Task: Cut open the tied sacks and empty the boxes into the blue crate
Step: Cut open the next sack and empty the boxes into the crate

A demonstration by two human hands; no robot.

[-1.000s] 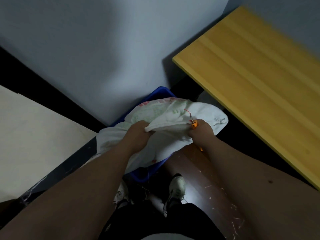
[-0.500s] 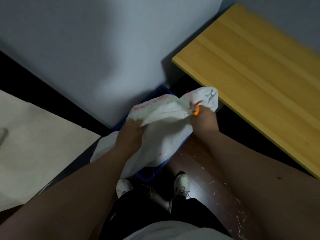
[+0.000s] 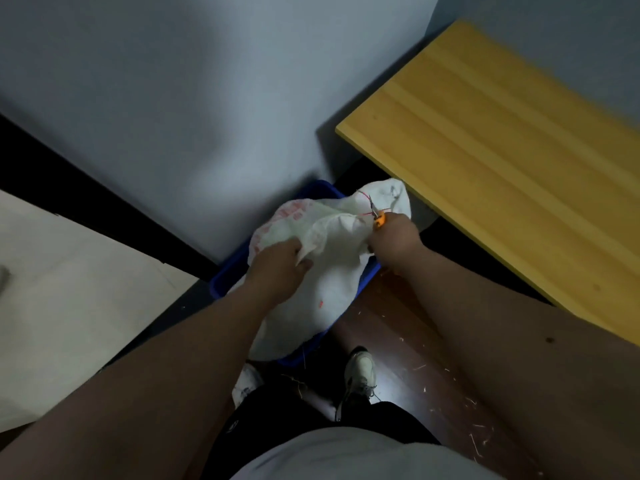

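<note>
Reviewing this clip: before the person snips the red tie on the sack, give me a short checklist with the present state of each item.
1. White sack sits over the blue crate: ok, it lies across the crate's opening.
2. Left hand holds the sack steady: ok, its fingers grip a fold of cloth.
3. Right hand holds the orange-handled scissors: ok, handle in its grip, blades pointing up at the tied end.
4. Blades are at the red string: ok, the tips meet it.
5. String already cut: cannot tell, too thin and blurred.
6. Left hand's fingers clear of the blades: ok, they grip well apart from them.
</note>
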